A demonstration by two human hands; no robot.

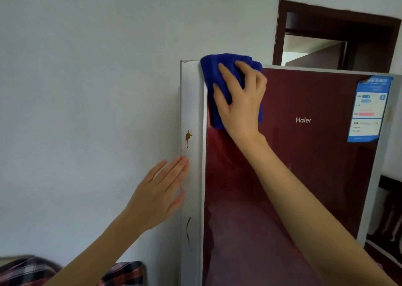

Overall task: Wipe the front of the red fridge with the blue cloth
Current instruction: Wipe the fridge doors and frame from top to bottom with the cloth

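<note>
Fluffy blue cloth [210, 72] pressed on glossy red fridge [304, 172].

Pale grey-white wall [87, 68] fills 9 to 12 o'clock, evenly lit. Dark brown door frame [339, 18] at 1 o'clock, brown door [322, 57] ajar inside. Plaid fabric [28, 270] at 7 o'clock. Dark wooden furniture [389, 185] at 4 o'clock, blurred.

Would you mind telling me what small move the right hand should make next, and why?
Probably slide the cloth rightward along the top edge: the right hand holds it on the fridge's upper left corner, so nearly all the red front lies right and below.
</note>
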